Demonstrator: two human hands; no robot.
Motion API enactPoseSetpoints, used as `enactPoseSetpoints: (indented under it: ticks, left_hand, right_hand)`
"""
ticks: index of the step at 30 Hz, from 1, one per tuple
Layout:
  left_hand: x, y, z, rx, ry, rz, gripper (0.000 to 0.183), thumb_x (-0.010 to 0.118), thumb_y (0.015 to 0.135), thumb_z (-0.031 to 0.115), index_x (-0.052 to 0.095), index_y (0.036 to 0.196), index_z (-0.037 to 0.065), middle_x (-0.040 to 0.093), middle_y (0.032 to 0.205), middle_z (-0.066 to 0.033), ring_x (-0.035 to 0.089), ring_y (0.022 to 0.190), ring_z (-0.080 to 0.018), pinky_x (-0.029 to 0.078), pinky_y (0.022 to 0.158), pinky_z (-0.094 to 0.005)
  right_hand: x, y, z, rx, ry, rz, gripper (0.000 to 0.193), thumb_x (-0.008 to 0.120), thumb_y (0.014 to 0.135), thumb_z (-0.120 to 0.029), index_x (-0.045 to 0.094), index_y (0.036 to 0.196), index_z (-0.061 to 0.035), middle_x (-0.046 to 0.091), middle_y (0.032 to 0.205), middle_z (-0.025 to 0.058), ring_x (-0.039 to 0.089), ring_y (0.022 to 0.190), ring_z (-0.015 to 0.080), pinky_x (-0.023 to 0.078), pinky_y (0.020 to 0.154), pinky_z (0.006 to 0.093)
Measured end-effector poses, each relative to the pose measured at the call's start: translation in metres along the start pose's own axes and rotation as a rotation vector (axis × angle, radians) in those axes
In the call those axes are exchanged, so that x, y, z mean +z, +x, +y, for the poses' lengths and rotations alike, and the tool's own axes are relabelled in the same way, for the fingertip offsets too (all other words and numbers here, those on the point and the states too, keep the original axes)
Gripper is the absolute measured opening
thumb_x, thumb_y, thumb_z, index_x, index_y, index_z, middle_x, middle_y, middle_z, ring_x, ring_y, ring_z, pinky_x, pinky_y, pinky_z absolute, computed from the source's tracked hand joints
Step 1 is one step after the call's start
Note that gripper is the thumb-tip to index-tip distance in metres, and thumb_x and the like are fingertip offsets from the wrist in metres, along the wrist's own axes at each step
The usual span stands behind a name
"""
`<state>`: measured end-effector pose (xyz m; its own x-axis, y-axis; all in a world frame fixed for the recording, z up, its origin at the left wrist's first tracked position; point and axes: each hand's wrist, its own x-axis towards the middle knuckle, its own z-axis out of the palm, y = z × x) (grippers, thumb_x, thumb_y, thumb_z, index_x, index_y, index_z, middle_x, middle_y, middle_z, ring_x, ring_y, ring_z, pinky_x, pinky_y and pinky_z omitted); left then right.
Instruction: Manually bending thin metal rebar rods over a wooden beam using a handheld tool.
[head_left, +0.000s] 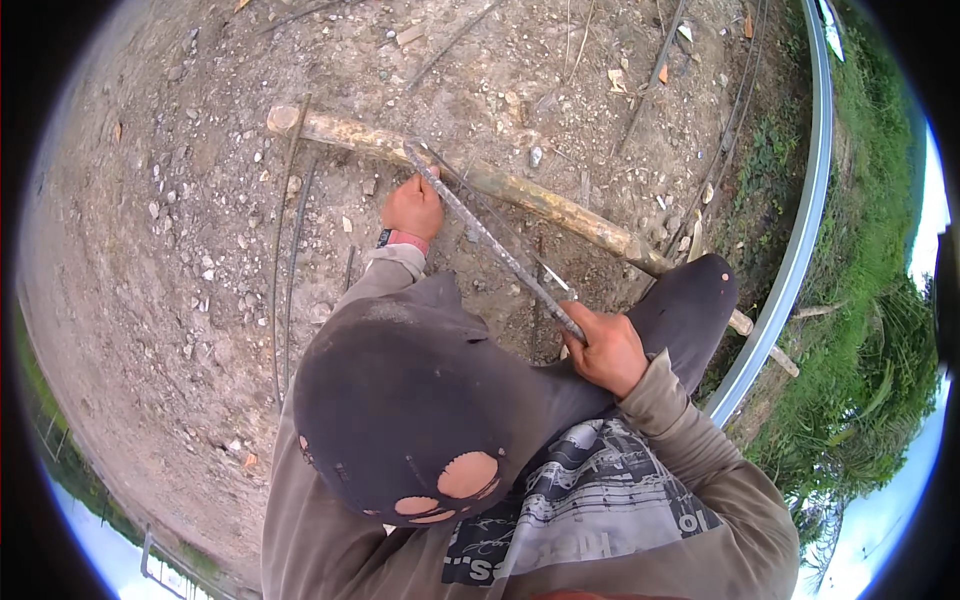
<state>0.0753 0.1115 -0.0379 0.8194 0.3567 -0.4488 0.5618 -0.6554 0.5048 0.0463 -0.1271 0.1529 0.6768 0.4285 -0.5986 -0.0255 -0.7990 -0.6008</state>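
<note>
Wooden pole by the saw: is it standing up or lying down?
Lying down. The wooden pole stretches sideways across the picture over the stony ground, just beyond the left hand.

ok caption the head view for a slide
Right hand gripping a bow saw, left hand near a wooden pole.

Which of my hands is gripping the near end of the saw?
Your right hand, closed around the saw; your left hand is by the log, near the saw's far end.
</note>
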Motion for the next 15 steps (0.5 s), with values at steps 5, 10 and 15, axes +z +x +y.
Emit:
enactPoseSetpoints:
  ticks: [5,10,15]
  left_hand:
    - [0.001,0.000,0.000,-0.002,-0.064,0.009,0.042,0.041,0.088,0.044,0.064,0.079,0.010,0.061,0.074,-0.0184,0.058,0.072,-0.0397,0.044,0.061,-0.0480]
    - [0.005,0.004,-0.007,-0.007,-0.012,-0.056,0.043,0.041,0.089,0.044,0.063,0.076,0.009,0.061,0.074,-0.0183,0.057,0.071,-0.0401,0.044,0.060,-0.0482]
    - [0.004,0.003,-0.005,0.024,-0.054,-0.010,0.045,0.042,0.089,0.043,0.063,0.072,0.007,0.061,0.072,-0.0188,0.057,0.069,-0.0408,0.043,0.059,-0.0484]
  right_hand:
    - [0.028,0.115,-0.020,-0.116,-0.024,0.116,0.020,0.054,0.082,-0.023,0.053,0.099,-0.0125,0.059,0.069,0.0199,0.057,0.065,0.0414,0.045,0.060,0.0505]
    - [0.003,0.027,-0.008,-0.057,0.003,0.039,0.023,0.057,0.080,-0.017,0.052,0.102,-0.0121,0.060,0.070,0.0177,0.059,0.067,0.0373,0.047,0.058,0.0463]
    - [0.012,0.037,-0.004,0.024,-0.040,-0.027,0.026,0.058,0.079,-0.016,0.052,0.104,-0.0121,0.060,0.069,0.0169,0.060,0.068,0.0362,0.048,0.058,0.0446]
